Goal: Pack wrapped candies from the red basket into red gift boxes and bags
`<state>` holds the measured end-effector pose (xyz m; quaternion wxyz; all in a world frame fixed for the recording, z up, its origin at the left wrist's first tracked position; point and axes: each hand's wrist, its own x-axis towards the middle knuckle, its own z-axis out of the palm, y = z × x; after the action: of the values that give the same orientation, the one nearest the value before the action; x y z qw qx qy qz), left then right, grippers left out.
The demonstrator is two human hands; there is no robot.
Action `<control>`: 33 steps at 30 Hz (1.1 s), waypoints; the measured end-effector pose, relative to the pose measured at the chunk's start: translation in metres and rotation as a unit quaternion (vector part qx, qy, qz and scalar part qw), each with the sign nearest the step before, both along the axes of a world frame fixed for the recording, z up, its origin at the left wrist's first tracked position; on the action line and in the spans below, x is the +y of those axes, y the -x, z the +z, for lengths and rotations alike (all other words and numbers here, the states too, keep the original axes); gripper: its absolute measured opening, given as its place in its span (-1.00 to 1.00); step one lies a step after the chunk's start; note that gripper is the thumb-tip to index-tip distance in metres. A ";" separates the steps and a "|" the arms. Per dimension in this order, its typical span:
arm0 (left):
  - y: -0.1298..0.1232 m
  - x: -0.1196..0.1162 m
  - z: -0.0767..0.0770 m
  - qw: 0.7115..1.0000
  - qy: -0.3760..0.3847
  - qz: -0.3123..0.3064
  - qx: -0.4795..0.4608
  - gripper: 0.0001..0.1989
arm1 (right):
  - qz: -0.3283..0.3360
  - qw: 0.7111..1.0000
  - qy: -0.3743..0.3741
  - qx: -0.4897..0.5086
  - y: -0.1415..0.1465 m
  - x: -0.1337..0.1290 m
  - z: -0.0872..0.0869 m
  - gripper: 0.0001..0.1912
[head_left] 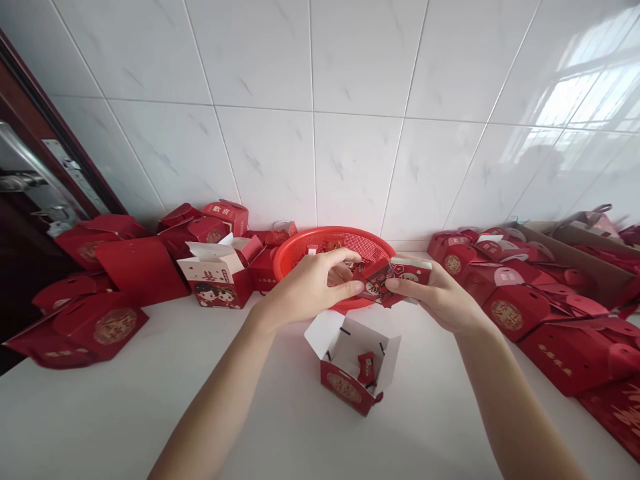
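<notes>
Over the red plastic basket (293, 247), my right hand (440, 293) pinches red wrapped packets (413, 270) between thumb and fingers. My left hand (317, 280) is to the left of them, its thumb and fingers curled at a red candy packet (374, 280) that touches those in the right hand. More wrapped sweets lie in the basket, partly hidden by my left hand. Below both hands an open red box (345, 390) with white inner flaps stands on the white table (280, 413), with a small red wrapped candy (367, 369) inside.
Several red gift boxes (107, 327) stand at the left, beside an open box with cartoon figures (215, 293). More red boxes (507, 313) line the right side. A tiled wall (360, 167) rises behind; a door handle (35, 167) is at far left.
</notes>
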<state>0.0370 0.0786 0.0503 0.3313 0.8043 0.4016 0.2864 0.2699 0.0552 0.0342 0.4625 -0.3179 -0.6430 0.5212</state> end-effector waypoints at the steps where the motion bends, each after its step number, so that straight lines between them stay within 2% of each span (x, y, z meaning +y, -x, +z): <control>1: 0.000 0.000 0.000 1.000 0.007 -0.013 -0.014 -0.55 | 0.006 1.000 0.000 -0.002 0.000 0.000 0.000 -0.77; 4: -0.001 -0.001 0.002 0.998 0.013 -0.050 -0.035 -0.59 | 0.018 1.000 0.002 -0.004 0.001 0.000 -0.001 -0.75; 6: -0.001 -0.002 0.003 0.998 -0.004 -0.054 -0.039 -0.61 | 0.016 1.000 0.006 -0.004 0.000 0.000 -0.002 -0.75; 12: -0.002 -0.001 0.003 0.996 -0.068 -0.010 -0.052 -0.59 | -0.040 0.999 0.027 -0.002 0.000 0.000 0.000 -0.76; 19: -0.005 0.001 0.002 0.990 -0.088 0.032 -0.109 -0.58 | -0.009 0.999 0.018 0.028 0.002 -0.005 0.009 -0.79; 22: -0.008 0.000 0.004 0.987 -0.055 0.038 -0.148 -0.58 | -0.016 1.000 0.006 0.027 0.001 -0.004 0.007 -0.81; 27: -0.012 -0.003 0.009 0.980 0.061 -0.039 -0.188 -0.71 | -0.038 0.998 -0.012 0.047 0.000 -0.003 0.004 -0.84; 33: -0.013 -0.002 0.010 0.974 0.053 -0.052 -0.215 -0.75 | -0.036 0.997 -0.027 0.055 0.001 -0.003 0.005 -0.84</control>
<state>0.0503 0.0769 0.0600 0.4661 0.7253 0.2933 0.4132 0.2689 0.0521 0.0388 0.5238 -0.2993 -0.6186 0.5033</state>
